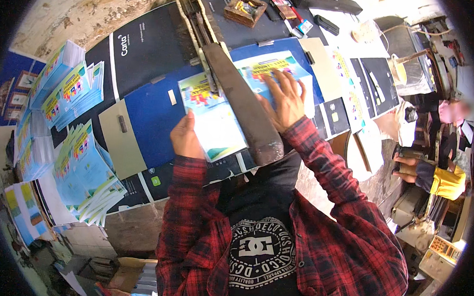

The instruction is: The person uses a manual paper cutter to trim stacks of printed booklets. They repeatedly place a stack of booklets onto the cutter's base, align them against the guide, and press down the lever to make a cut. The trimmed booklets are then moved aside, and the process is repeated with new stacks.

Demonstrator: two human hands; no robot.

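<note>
A long device with a worn brown bar (241, 103), which looks like a long-arm stapler, slants across the table before me. A printed blue, white and green booklet (219, 128) lies to its left, its top end beside the device's metal arm. My left hand (187, 135) pinches this booklet's left edge, thumb on top. To the right of the bar, a similar printed sheet (253, 74) lies on a blue board. My right hand (286, 100) rests over that sheet with fingers spread, its thumb close to the bar. Whether the two printed pieces join beneath the bar is hidden.
Stacks of printed booklets (73, 93) and a fanned pile (85, 168) fill the table's left end. A small wooden box (245, 10) holding small bits stands at the back, near a black case (328, 1). Another person in yellow (450, 181) is at far right.
</note>
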